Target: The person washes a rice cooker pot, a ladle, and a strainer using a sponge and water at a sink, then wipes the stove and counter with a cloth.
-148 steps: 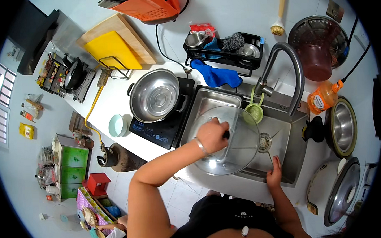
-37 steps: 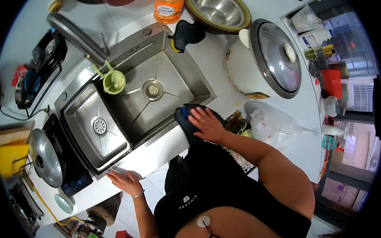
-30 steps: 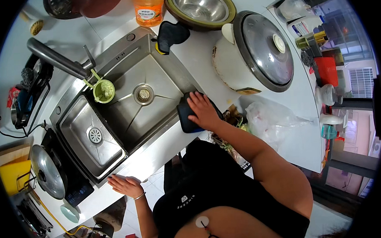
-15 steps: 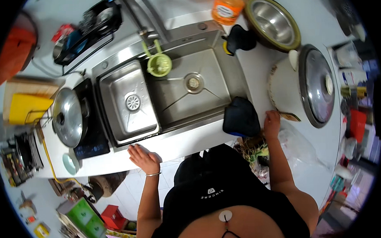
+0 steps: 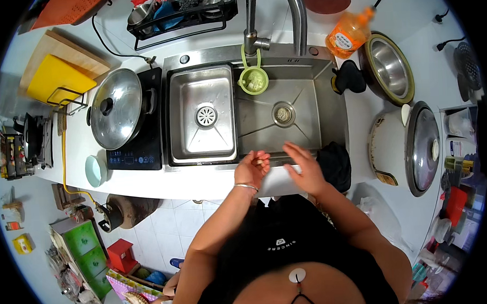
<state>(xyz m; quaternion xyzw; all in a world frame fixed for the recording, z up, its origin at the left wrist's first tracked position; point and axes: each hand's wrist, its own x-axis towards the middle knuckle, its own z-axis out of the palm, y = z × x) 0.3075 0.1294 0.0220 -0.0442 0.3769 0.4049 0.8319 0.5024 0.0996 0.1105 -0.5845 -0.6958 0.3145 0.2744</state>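
Observation:
My left hand (image 5: 252, 169), a bracelet on its wrist, is raised over the front edge of the double-bowl steel sink (image 5: 244, 166). Its fingers curl in toward the palm and I see nothing held. Just right of it, my right hand (image 5: 304, 167) has its fingers stretched out, empty, above the same edge. The two hands are apart. A black padded cloth piece (image 5: 335, 167) lies beside my right wrist at the sink's front right corner. Under the faucet (image 5: 253, 43), a green strainer (image 5: 253, 81) with pale scraps in it hangs in the larger bowl.
To the left, a lidded pan (image 5: 117, 108) sits on a black cooktop (image 5: 134, 158), near a pale bowl (image 5: 95, 171). On the right stand an orange bottle (image 5: 348, 36), nested bowls (image 5: 391, 69), a black mitt (image 5: 351, 76) and a large lidded pot (image 5: 391, 147). Another person's arm (image 5: 158, 302) shows at lower left.
My left hand has lifted off the counter and moved right, its fingers curling. My right hand has left the counter by the pot and moved left. The view has shifted and turned.

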